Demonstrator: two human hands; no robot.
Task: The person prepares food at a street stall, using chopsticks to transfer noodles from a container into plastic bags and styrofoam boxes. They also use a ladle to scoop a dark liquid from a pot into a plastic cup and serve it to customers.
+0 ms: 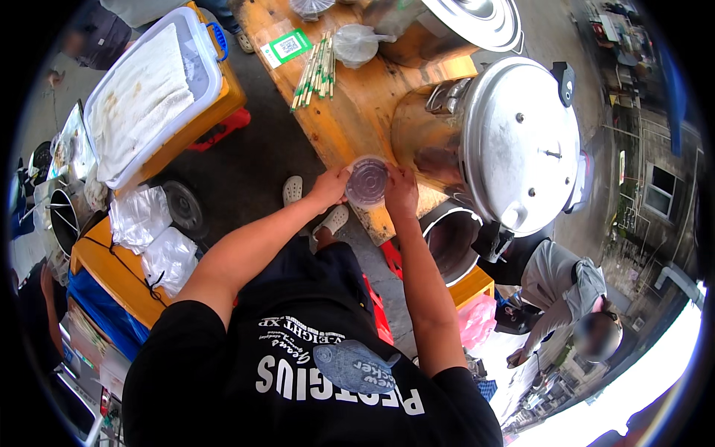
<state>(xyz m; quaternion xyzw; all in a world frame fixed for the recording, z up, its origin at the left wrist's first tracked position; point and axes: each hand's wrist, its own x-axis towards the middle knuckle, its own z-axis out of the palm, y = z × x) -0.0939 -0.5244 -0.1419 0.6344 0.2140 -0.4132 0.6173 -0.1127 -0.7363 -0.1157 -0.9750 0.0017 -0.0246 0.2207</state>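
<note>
Between my two hands is a round, clear plastic lidded container (pixel 367 181), seen from above over the near end of a wooden table (pixel 346 120). My left hand (pixel 330 187) grips its left rim, and my right hand (pixel 401 187) grips its right rim. The lid's ringed top faces me; what is inside cannot be made out. Just right of my right hand stands a large metal pressure cooker (pixel 516 145) with its lid on. Farther up the table lie several paper-wrapped chopsticks (pixel 317 72), next to a tied clear plastic bag (pixel 357 46).
A green printed card (pixel 287 47) and another lidded metal pot (pixel 408 33) are at the table's far end. To the left, a cloth-covered plastic tub (pixel 139 106) rests near plastic bags (pixel 141 218). An open pot (pixel 451 246) and a bending person (pixel 558 279) are at right.
</note>
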